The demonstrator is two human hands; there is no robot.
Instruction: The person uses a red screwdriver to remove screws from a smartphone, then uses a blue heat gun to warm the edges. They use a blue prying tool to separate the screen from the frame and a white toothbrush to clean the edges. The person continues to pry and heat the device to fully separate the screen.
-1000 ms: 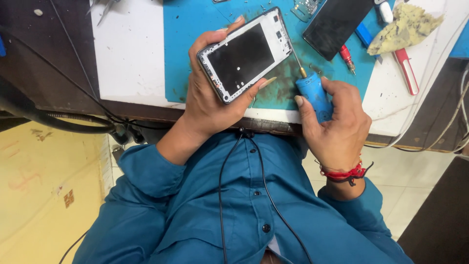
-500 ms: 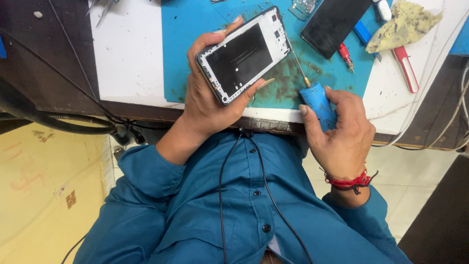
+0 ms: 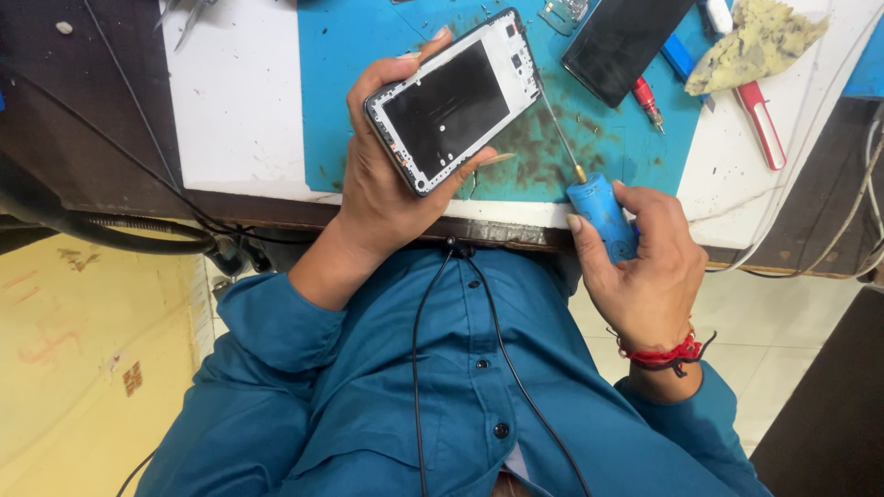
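Driving a screw on the opened black smartphone with white inner frame (image 3: 453, 99), gripped in your left hand (image 3: 387, 184).
Your right hand (image 3: 645, 267) wraps the blue-handled screwdriver (image 3: 600, 213), its tip at the phone's far corner; next, I judge, keep it square.

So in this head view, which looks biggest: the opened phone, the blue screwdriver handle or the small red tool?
1. opened phone, in the left hand
2. blue screwdriver handle, in the right hand
3. small red tool
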